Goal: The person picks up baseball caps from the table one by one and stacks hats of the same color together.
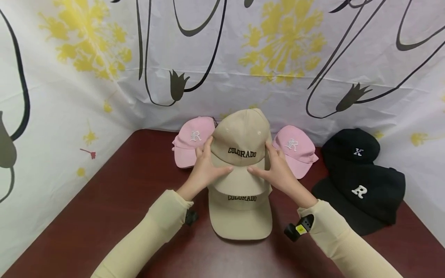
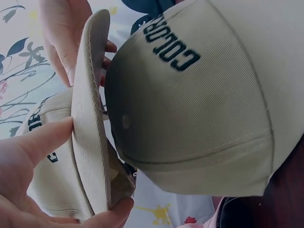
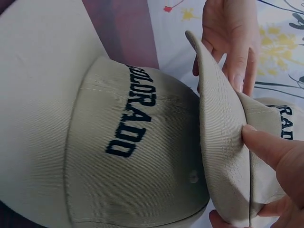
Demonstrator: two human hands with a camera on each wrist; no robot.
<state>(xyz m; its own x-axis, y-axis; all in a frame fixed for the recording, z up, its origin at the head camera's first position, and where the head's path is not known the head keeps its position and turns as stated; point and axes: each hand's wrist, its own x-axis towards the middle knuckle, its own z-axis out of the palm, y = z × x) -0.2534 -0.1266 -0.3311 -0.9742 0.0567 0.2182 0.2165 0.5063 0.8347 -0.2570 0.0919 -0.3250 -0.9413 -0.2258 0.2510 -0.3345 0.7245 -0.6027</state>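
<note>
Both hands hold a beige baseball cap [image 1: 241,131] lettered COLORADO by its two sides. My left hand [image 1: 205,168] grips the left side, its thumb on top of the brim by the crown and its fingers around the edge. Mirroring it, my right hand [image 1: 279,172] grips the right side. Directly below and in front sits a second beige COLORADO cap [image 1: 240,226], its brim toward me. Each wrist view shows the held cap's brim [image 2: 90,118] [image 3: 223,137] close against the lower cap's crown [image 2: 199,109] [image 3: 137,109]. The held cap partly covers the lower crown.
Pink caps stand behind on either side, a left one [image 1: 194,137] and a right one [image 1: 295,148]. At the right are two black caps, a K cap [image 1: 347,146] and an R cap [image 1: 375,193]. A patterned white cloth [image 1: 222,92] hangs behind the dark red table [image 1: 146,181].
</note>
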